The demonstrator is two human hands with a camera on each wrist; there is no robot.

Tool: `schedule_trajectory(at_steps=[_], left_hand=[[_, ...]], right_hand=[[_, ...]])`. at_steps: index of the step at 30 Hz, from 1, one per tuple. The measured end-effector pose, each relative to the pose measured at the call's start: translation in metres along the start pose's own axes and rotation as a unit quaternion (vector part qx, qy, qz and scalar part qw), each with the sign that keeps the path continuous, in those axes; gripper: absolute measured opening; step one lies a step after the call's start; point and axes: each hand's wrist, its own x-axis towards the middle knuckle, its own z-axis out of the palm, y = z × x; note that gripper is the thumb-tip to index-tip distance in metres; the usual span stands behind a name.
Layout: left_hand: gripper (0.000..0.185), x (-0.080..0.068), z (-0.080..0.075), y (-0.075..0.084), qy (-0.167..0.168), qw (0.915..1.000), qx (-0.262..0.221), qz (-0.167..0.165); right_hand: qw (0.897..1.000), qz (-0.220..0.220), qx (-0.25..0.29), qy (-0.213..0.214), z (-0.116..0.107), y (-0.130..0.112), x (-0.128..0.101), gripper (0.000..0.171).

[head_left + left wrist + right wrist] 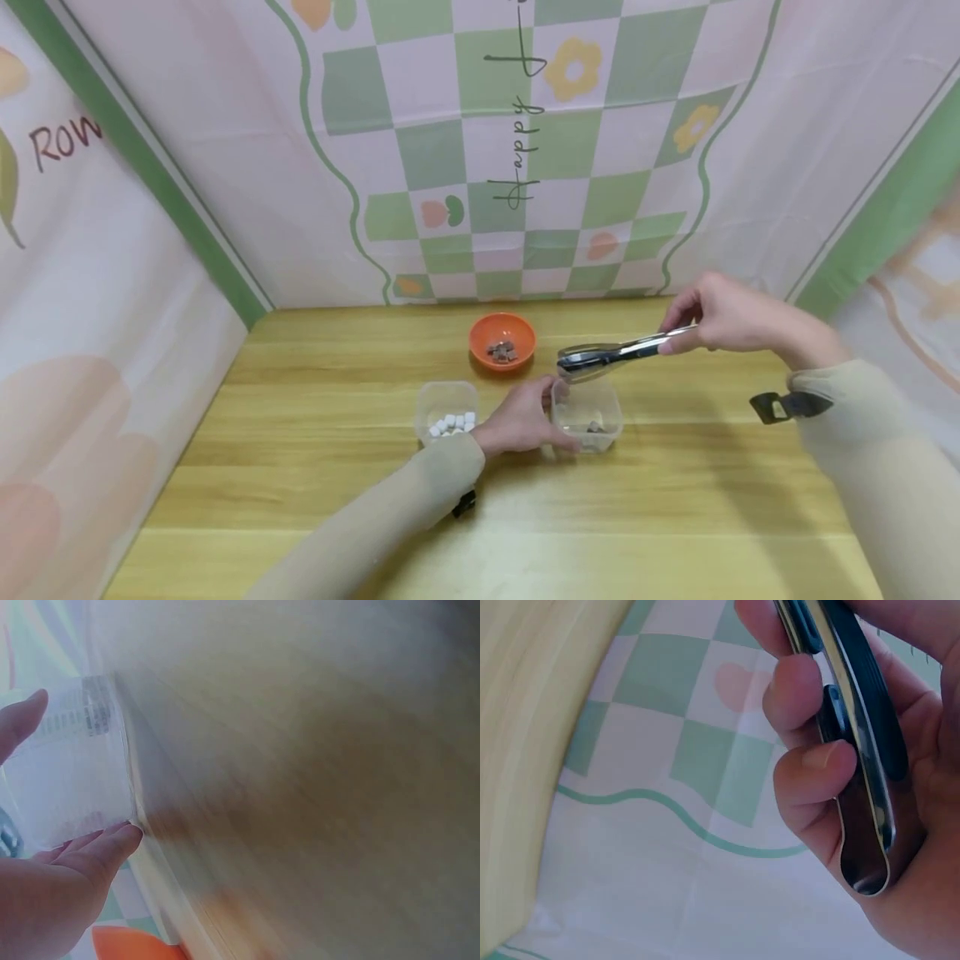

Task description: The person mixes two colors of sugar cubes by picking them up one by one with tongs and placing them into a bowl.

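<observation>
My right hand [731,315] grips a pair of metal tongs [626,350] with dark handle grips. In the right wrist view the fingers [814,769] curl round the tongs' handle [866,742]. The tongs' tips hang over the back rim of a clear plastic container [600,408], which has a few dark pieces [595,427] at its bottom. My left hand [522,419] holds this container from its left side, thumb toward the front and fingers toward the back. The left wrist view shows thumb and fingers on opposite sides of the container [71,772].
An orange bowl [482,327] with several brown chunks [502,351] stands behind the left hand. Left of that hand is a second clear container [431,400] holding several white cubes [452,423], partly hidden by the sleeve. A patterned cloth [495,150] hangs behind the wooden table [315,392].
</observation>
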Motion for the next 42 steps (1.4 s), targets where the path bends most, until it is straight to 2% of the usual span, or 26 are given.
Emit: schedule_trajectory(at_steps=[4, 8, 11, 18, 23, 32, 42], left_hand=[[0.083, 0.000, 0.001, 0.000, 0.000, 1.0000, 0.001, 0.002], [0.084, -0.001, 0.001, 0.001, 0.001, 1.0000, -0.003, -0.003], [0.089, -0.001, 0.000, 0.001, 0.001, 1.0000, -0.007, -0.003], [0.090, -0.001, 0.001, 0.001, 0.000, 1.0000, 0.000, -0.006], [0.090, -0.002, 0.000, 0.002, 0.000, 1.0000, 0.000, -0.006], [0.090, -0.002, -0.001, 0.002, -0.004, 1.0000, -0.007, -0.003], [0.090, 0.000, -0.002, 0.001, -0.007, 0.9999, -0.002, 0.010]], right_hand=[[1.000, 0.007, -0.011, -0.019, -0.003, -0.001, -0.006, 0.017], [0.999, 0.003, -0.028, -0.038, -0.004, -0.004, -0.008, 0.018], [0.998, -0.003, -0.053, -0.046, -0.004, -0.008, -0.008, 0.019], [0.990, -0.034, -0.120, -0.062, 0.000, -0.022, -0.005, 0.019], [0.984, -0.031, -0.162, -0.060, 0.001, -0.033, -0.002, 0.021], [0.968, -0.037, -0.243, -0.057, 0.007, -0.056, 0.003, 0.026], [0.940, -0.058, -0.333, -0.041, 0.024, -0.095, 0.010, 0.031]])
